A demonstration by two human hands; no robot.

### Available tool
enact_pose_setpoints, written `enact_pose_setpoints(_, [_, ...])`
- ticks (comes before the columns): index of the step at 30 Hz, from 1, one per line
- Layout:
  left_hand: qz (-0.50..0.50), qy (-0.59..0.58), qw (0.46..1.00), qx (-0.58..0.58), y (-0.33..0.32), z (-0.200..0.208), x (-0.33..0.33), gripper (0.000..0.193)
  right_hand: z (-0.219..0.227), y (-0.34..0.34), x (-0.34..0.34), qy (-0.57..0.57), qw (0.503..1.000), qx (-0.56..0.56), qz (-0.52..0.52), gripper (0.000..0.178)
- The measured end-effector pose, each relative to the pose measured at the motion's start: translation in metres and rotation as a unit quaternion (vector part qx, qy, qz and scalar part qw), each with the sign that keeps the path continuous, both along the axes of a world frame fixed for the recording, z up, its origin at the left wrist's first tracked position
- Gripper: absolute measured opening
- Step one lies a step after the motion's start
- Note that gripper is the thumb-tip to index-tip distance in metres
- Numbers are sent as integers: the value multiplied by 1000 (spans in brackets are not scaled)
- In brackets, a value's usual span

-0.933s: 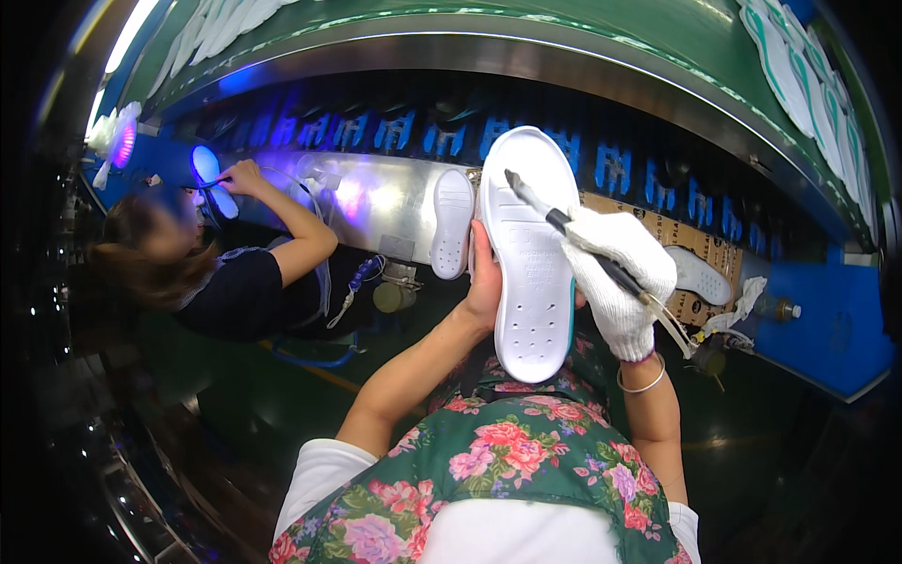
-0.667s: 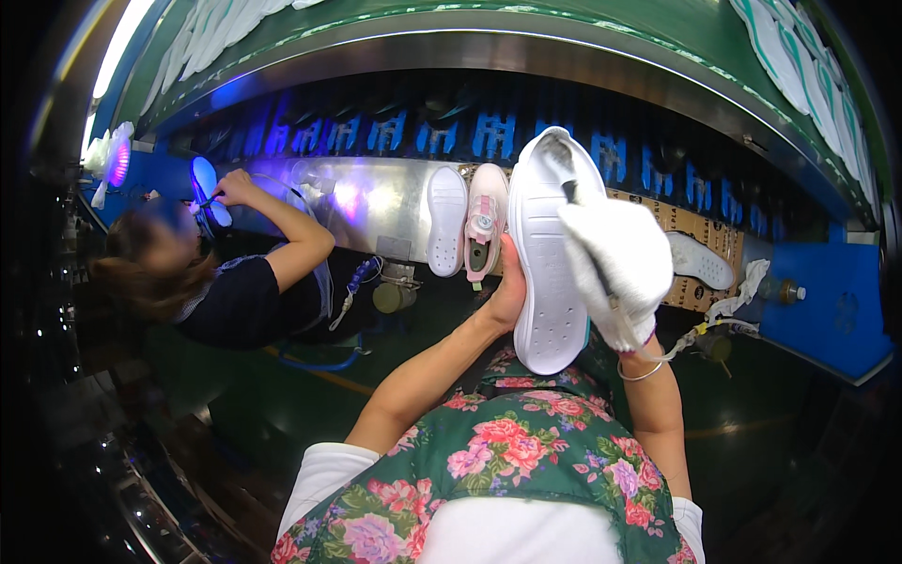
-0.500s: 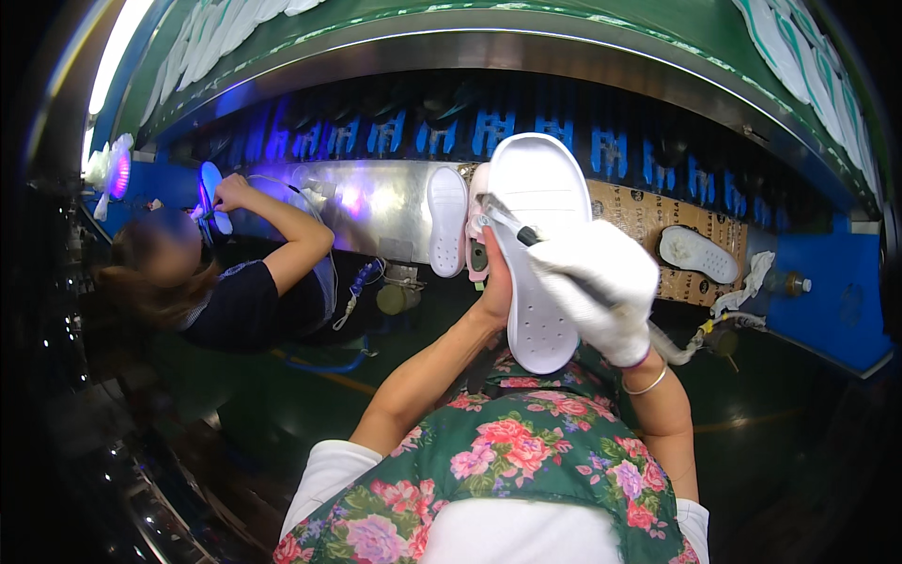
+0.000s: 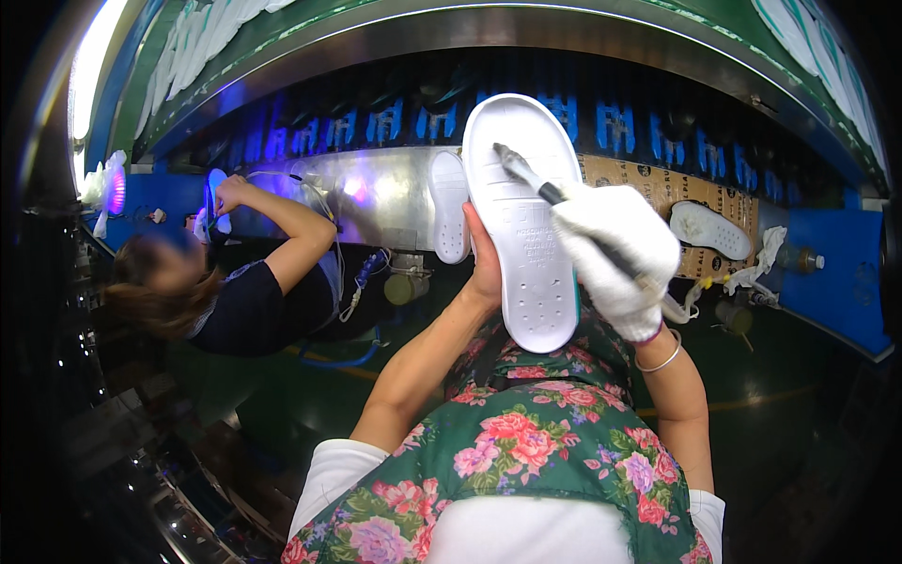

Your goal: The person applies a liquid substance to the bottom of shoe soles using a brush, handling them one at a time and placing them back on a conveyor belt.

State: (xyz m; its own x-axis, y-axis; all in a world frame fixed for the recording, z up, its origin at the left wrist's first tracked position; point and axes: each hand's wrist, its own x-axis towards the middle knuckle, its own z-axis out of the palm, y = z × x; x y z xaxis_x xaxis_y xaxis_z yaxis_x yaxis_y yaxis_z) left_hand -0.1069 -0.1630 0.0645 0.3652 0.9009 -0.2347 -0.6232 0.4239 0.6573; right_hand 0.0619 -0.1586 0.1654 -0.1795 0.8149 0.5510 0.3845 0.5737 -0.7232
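A white shoe sole (image 4: 537, 273) with a raised rim, holes and moulded lettering is held up in front of me, its inner face towards me. My left hand (image 4: 485, 258), bare, grips its left edge; the fingers behind it are hidden. My right hand (image 4: 620, 249), in a white glove, is closed round the handle of a brush (image 4: 533, 179). The bristles rest on or just over the upper part of the sole; I cannot tell if they touch. Another white sole (image 4: 449, 211) lies left of the held one, on the metal bench top (image 4: 395, 179).
At right, a white dish (image 4: 711, 230) shaped like a sole sits on brown cardboard (image 4: 620, 174), with a crumpled cloth (image 4: 766, 258) beside it. A co-worker (image 4: 268, 273) at left holds a sole under violet light. Blue racks (image 4: 615, 127) line the back, below a green belt (image 4: 658, 11).
The brush has moved from the sole's left edge onto its upper inner face. The sole has shifted up and left, and the pink piece beside it is now hidden behind it.
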Motion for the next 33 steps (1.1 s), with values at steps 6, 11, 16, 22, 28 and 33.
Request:
enact_pose_setpoints(6, [-21,-169,985,10,9,-21,-18,110,9,-11,-8,-12,995,-16,99,30])
enact_pose_setpoints(11, [2,-74,997,-26,21,1,-13,112,0,-6,-1,-59,998,-5,34,31])
enact_pose_setpoints(16, [-78,-238,967,50,40,-18,-24,125,-10,-13,-15,15,992,-8,129,33])
enact_pose_setpoints(22, [-60,-216,974,10,52,-5,-27,131,-11,-10,-10,-116,989,29,87,44])
enact_pose_setpoints(28, [-64,-262,963,7,59,-13,-30,132,-10,-7,-13,32,993,-18,111,28])
enact_pose_setpoints(33, [-113,-340,934,18,77,-15,-35,128,-32,-22,-29,-76,991,72,85,36])
